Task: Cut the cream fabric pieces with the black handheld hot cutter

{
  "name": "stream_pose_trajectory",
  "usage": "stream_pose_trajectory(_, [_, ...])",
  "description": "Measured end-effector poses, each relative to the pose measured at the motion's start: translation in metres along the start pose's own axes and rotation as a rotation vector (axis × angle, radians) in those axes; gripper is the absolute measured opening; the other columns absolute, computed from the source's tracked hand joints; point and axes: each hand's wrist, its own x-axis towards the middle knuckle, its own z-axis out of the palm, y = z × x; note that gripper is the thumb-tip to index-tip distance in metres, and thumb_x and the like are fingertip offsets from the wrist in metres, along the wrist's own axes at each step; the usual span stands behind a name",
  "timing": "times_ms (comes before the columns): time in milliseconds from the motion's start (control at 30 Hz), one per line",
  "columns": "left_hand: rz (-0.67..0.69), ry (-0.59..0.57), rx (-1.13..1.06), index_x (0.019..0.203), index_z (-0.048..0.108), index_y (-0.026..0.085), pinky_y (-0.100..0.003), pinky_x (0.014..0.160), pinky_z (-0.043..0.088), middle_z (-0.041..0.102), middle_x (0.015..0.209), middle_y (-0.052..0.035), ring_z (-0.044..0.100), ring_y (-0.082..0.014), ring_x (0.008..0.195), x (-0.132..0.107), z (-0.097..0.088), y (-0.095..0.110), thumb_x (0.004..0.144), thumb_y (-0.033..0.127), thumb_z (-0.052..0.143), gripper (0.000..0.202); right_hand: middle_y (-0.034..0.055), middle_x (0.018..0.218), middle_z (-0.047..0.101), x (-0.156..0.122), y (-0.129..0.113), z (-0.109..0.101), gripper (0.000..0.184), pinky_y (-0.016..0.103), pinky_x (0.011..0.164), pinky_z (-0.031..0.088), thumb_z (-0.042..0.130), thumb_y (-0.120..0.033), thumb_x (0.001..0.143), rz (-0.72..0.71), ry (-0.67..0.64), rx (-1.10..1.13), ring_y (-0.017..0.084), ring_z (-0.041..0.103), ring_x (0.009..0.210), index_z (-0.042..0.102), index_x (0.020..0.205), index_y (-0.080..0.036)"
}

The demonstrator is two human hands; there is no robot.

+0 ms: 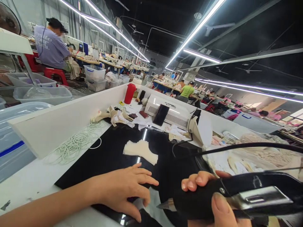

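Fingers [201, 179] of the right hand [224, 212] are wrapped round a black hand tool [194, 198], its metal point directed leftward. Left hand [123, 189] is spread, palm down, grasping nothing that shows. Between the two lies a pale piece [153, 203], partly beneath the left fingertips, on a black panel [87, 160] that covers most of the worktop [44, 181]. Tool point is at the piece's right edge; whether it touches, or the left hand bears down, cannot be determined from this angle.

Judged step: tool work on this single piece, one hand steadying or positioning. Next move would call for a flat, steady piece, with left fingers clear of the point.

Farther out, a cream stack [140, 150] lies just beyond the left hand; green cord [78, 143] lies to its left, and a phone [161, 114] leans against a white housing [177, 115] at the rear.
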Motion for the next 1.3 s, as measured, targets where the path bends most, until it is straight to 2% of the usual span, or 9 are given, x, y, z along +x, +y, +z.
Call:
stream_pose_trajectory(267, [-0.067, 0.027, 0.303, 0.091, 0.074, 0.024, -0.061, 0.126, 0.027, 0.061, 0.151, -0.006, 0.046, -0.0339, 0.148, -0.003, -0.02, -0.009, 0.094, 0.011, 0.074, 0.014, -0.0034, 0.082, 0.063, 0.006, 0.006, -0.009, 0.029, 0.034, 0.065, 0.057, 0.08, -0.033, 0.086, -0.047, 0.028, -0.042, 0.016, 0.06, 0.071, 0.065, 0.111, -0.031])
stream_pose_trajectory(367, [-0.095, 0.133, 0.439, 0.098, 0.073, 0.022, -0.06, 0.126, 0.027, 0.061, 0.149, -0.0085, 0.047, -0.0321, 0.146, -0.002, -0.019, -0.009, 0.098, 0.003, 0.061, 0.022, -0.0025, 0.08, 0.065, 0.005, 0.01, -0.007, 0.027, 0.033, 0.061, 0.058, 0.079, -0.033, 0.087, -0.099, -0.043, -0.02, 0.016, 0.062, 0.068, 0.065, 0.11, -0.029])
stream_pose_trajectory(500, [-0.114, 0.229, 0.319, 0.115, 0.071, 0.022, -0.05, 0.121, 0.04, 0.069, 0.132, -0.0078, 0.061, -0.0264, 0.129, 0.0, -0.006, 0.0, 0.095, 0.006, 0.067, 0.026, -0.002, 0.081, 0.066, 0.006, 0.018, -0.003, 0.028, 0.034, 0.061, 0.06, 0.077, -0.031, 0.089, -0.149, -0.094, -0.002, 0.016, 0.063, 0.069, 0.064, 0.114, -0.029])
stream_pose_trajectory(600, [-0.16, 0.18, 0.174, 0.122, 0.071, 0.02, -0.043, 0.113, 0.049, 0.069, 0.127, -0.0076, 0.062, -0.0266, 0.121, 0.005, 0.004, 0.011, 0.085, 0.011, 0.083, 0.04, -0.0028, 0.084, 0.064, 0.005, 0.021, 0.005, 0.03, 0.033, 0.065, 0.058, 0.078, -0.032, 0.089, -0.135, -0.031, -0.008, 0.016, 0.063, 0.072, 0.063, 0.114, -0.03])
stream_pose_trajectory(700, [-0.232, 0.084, 0.098, 0.124, 0.07, 0.019, -0.045, 0.115, 0.047, 0.068, 0.13, -0.0083, 0.06, -0.0286, 0.122, 0.009, 0.01, 0.02, 0.075, 0.021, 0.095, 0.055, -0.0041, 0.086, 0.062, 0.003, 0.021, 0.013, 0.034, 0.031, 0.068, 0.055, 0.08, -0.035, 0.087, -0.073, 0.049, 0.0, 0.014, 0.061, 0.073, 0.061, 0.115, -0.03])
stream_pose_trajectory(833, [-0.278, -0.005, 0.083, 0.13, 0.068, 0.019, -0.046, 0.114, 0.047, 0.064, 0.138, -0.0106, 0.056, -0.0317, 0.126, 0.011, 0.014, 0.023, 0.068, 0.027, 0.099, 0.069, -0.0053, 0.087, 0.062, -0.001, 0.021, 0.016, 0.035, 0.031, 0.072, 0.052, 0.081, -0.039, 0.087, -0.026, 0.05, -0.01, 0.013, 0.06, 0.074, 0.061, 0.114, -0.032])
stream_pose_trajectory(967, [-0.296, -0.062, 0.107, 0.136, 0.065, 0.018, -0.05, 0.118, 0.042, 0.061, 0.143, -0.0119, 0.055, -0.0336, 0.129, 0.011, 0.014, 0.023, 0.068, 0.028, 0.098, 0.076, -0.0064, 0.085, 0.063, -0.005, 0.023, 0.016, 0.033, 0.029, 0.073, 0.053, 0.081, -0.04, 0.087, -0.02, 0.054, -0.005, 0.012, 0.06, 0.074, 0.062, 0.113, -0.033])
stream_pose_trajectory(1133, [-0.316, -0.118, 0.118, 0.14, 0.063, 0.018, -0.058, 0.121, 0.037, 0.06, 0.144, -0.0139, 0.055, -0.0356, 0.131, 0.014, 0.01, 0.025, 0.075, 0.033, 0.091, 0.071, -0.0056, 0.085, 0.064, -0.003, 0.026, 0.014, 0.033, 0.028, 0.071, 0.055, 0.082, -0.038, 0.087, -0.016, 0.076, 0.015, 0.012, 0.062, 0.072, 0.063, 0.113, -0.032])
stream_pose_trajectory(1300, [-0.321, -0.118, 0.096, 0.139, 0.064, 0.019, -0.063, 0.123, 0.03, 0.061, 0.144, -0.0152, 0.056, -0.0377, 0.132, 0.014, 0.008, 0.024, 0.076, 0.035, 0.09, 0.07, -0.0027, 0.081, 0.066, 0.013, 0.028, -0.003, 0.031, 0.031, 0.061, 0.06, 0.081, -0.03, 0.086, -0.14, 0.019, 0.004, 0.015, 0.064, 0.068, 0.064, 0.112, -0.028])
